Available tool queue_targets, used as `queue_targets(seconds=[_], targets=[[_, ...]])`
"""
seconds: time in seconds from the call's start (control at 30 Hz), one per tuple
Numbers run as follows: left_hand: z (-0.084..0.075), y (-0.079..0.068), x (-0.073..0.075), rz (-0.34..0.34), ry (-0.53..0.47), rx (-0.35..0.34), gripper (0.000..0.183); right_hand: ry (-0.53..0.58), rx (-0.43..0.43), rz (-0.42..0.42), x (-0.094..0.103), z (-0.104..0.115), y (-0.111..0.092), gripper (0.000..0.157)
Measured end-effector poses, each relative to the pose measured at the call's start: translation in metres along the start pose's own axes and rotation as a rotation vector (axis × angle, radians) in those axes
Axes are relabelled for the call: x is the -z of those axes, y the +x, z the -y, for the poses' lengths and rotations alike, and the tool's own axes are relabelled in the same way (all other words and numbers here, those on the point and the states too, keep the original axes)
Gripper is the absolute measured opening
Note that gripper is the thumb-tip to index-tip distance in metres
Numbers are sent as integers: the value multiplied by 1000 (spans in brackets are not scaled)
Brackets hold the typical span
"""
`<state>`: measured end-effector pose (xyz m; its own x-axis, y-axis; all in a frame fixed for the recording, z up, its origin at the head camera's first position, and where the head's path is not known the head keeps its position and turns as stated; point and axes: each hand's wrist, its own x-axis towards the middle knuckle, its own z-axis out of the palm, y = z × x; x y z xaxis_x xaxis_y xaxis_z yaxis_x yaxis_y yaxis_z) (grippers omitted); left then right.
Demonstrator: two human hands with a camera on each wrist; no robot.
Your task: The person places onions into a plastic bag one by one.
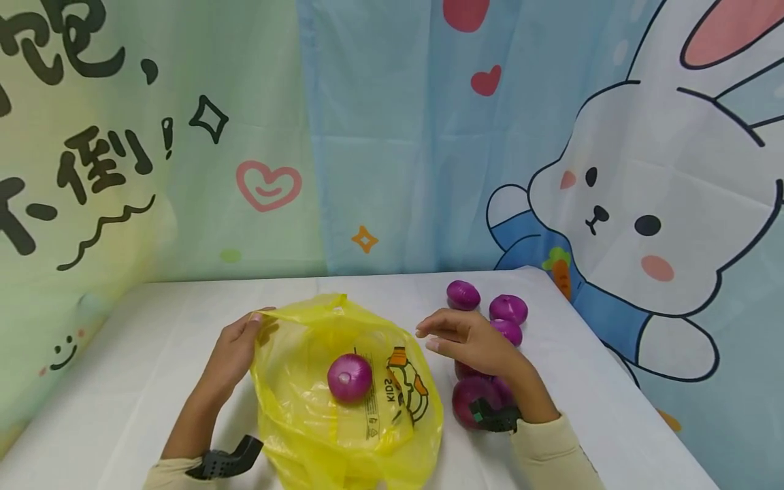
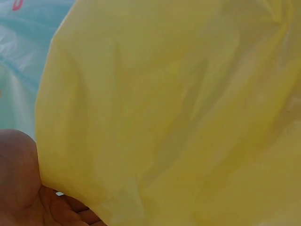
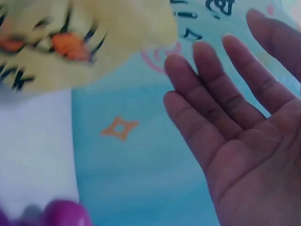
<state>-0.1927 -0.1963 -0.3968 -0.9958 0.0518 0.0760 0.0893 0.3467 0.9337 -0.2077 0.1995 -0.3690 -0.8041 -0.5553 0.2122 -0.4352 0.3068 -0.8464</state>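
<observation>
A yellow plastic bag with a printed cartoon and lettering stands out in the middle of the head view. My left hand pinches its upper left edge between thumb and fingers; the left wrist view is mostly filled by the yellow plastic. One purple onion shows against the bag's middle, surrounded by the plastic. Right of the bag, my right hand is raised over several purple onions with nothing in it. The right wrist view shows its palm and loosely extended fingers.
Beyond the right hand lie an onion and another onion. Nearer, a larger onion is partly hidden by the right wrist. All rest on a white-covered table, with a printed curtain behind it.
</observation>
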Motion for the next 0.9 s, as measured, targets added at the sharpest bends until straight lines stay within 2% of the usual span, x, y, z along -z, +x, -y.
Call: queue_targets(seconds=[0.1, 0.2, 0.37, 0.67, 0.9], targets=[[0, 0, 0, 1, 10, 3, 59, -15, -96, 49, 10, -9, -12, 28], [0, 0, 0, 5, 19, 9, 60, -6, -161, 139, 22, -17, -23, 37], [0, 1, 0, -1, 2, 18, 59, 56, -209, 258, 40, -29, -35, 46], [-1, 1, 0, 0, 1, 25, 60, 95, -244, 301, 60, -41, -47, 45], [0, 2, -1, -7, 25, 28, 59, 127, -307, 357, 65, -41, -50, 49]])
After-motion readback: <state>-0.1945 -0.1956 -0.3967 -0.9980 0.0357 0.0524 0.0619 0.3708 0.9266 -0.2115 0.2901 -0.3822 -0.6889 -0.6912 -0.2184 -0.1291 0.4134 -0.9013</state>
